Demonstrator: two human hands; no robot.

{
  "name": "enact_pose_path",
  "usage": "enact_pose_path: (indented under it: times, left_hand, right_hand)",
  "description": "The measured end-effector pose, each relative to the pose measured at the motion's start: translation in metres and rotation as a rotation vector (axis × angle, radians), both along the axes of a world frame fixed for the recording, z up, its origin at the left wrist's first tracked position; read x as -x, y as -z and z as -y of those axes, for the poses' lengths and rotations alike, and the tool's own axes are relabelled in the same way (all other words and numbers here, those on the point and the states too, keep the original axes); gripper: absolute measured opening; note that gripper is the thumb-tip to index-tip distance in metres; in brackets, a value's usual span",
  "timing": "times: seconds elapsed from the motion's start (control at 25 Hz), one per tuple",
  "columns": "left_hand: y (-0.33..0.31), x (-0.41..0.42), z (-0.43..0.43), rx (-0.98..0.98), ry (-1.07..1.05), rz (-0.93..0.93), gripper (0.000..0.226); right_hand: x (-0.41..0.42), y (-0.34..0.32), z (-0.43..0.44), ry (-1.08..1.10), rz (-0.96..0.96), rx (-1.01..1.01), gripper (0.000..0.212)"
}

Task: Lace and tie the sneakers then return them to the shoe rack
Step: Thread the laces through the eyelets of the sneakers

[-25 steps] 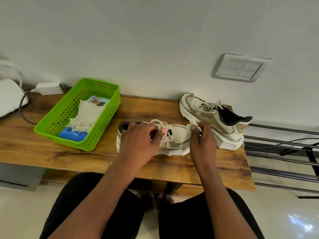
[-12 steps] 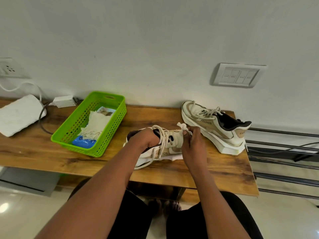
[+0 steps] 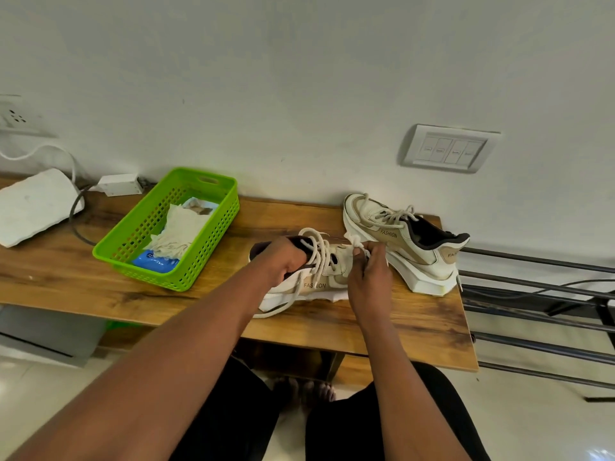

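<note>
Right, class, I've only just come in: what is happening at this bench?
A person is lacing a beige sneaker on a wooden bench. The left hand grips its heel opening, and the right hand pinches the lace near the toe. One lace end trails loose over the side. The other sneaker stands beside it, already laced. A green basket sits on the left.
</note>
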State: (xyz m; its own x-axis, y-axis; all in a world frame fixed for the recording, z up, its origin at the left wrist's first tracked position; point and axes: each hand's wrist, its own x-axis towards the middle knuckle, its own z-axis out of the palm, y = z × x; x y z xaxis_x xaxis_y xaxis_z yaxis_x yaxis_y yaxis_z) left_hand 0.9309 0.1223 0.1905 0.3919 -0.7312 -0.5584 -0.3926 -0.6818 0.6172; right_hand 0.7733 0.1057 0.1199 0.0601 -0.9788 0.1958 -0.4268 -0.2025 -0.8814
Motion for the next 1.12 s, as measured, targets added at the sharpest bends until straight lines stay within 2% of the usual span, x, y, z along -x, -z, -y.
enact_pose_path:
  times: [0.08, 0.12, 0.16, 0.2, 0.28, 0.36, 0.44, 0.52, 0.6, 0.64, 0.68, 0.76, 0.8, 1.0, 1.12]
  left_hand:
    - [-0.016, -0.007, 0.002, 0.008, 0.135, 0.359, 0.019]
    - [-0.027, -0.008, 0.002, 0.031, 0.186, 0.457, 0.022]
    - [-0.036, -0.009, -0.001, 0.068, 0.197, 0.462, 0.022]
    - [-0.038, -0.012, -0.005, 0.109, 0.161, 0.379, 0.021]
    - [-0.031, -0.019, -0.024, 0.13, -0.062, -0.023, 0.015]
    - [-0.014, -0.02, -0.046, 0.161, -0.27, -0.369, 0.007]
    - [0.004, -0.021, -0.057, 0.213, -0.347, -0.486, 0.016]
    - [0.01, -0.022, -0.063, 0.264, -0.338, -0.531, 0.019]
    - [0.012, -0.021, -0.068, 0.305, -0.299, -0.585, 0.02]
    - [0.012, -0.019, -0.07, 0.326, -0.288, -0.628, 0.021]
    - [0.013, -0.017, -0.073, 0.351, -0.275, -0.669, 0.023]
    - [0.015, -0.014, -0.075, 0.38, -0.238, -0.659, 0.028]
    - [0.015, -0.013, -0.076, 0.378, -0.23, -0.639, 0.03]
    - [0.028, -0.015, -0.069, 0.36, -0.285, -0.59, 0.033]
    - [0.031, -0.008, -0.065, 0.359, -0.351, -0.584, 0.036]
  right_hand:
    - [0.002, 0.004, 0.004, 0.005, -0.01, 0.0, 0.008]
    - [0.003, 0.004, 0.006, 0.017, -0.01, -0.008, 0.008]
    - [0.003, 0.004, 0.006, 0.024, -0.01, -0.018, 0.009]
    - [0.003, 0.003, 0.005, 0.023, -0.017, -0.024, 0.008]
    - [0.002, 0.002, 0.0, -0.005, -0.055, -0.008, 0.002]
    - [-0.001, -0.002, -0.003, -0.043, -0.105, -0.011, 0.01]
    - [-0.003, -0.01, 0.0, -0.034, -0.082, -0.071, 0.017]
    - [-0.003, -0.028, -0.008, 0.02, 0.03, -0.119, 0.018]
    - [-0.01, -0.054, -0.027, 0.039, 0.087, -0.066, 0.017]
    - [-0.021, -0.064, -0.038, -0.029, 0.04, -0.033, 0.016]
    - [-0.036, -0.072, -0.05, -0.117, -0.099, 0.0, 0.015]
    - [-0.066, -0.071, -0.064, -0.228, -0.509, 0.083, 0.025]
    - [-0.075, -0.069, -0.063, -0.219, -0.647, 0.106, 0.028]
    - [-0.078, -0.07, -0.041, -0.141, -0.852, 0.124, 0.023]
    - [-0.089, -0.08, -0.035, -0.185, -1.041, 0.114, 0.017]
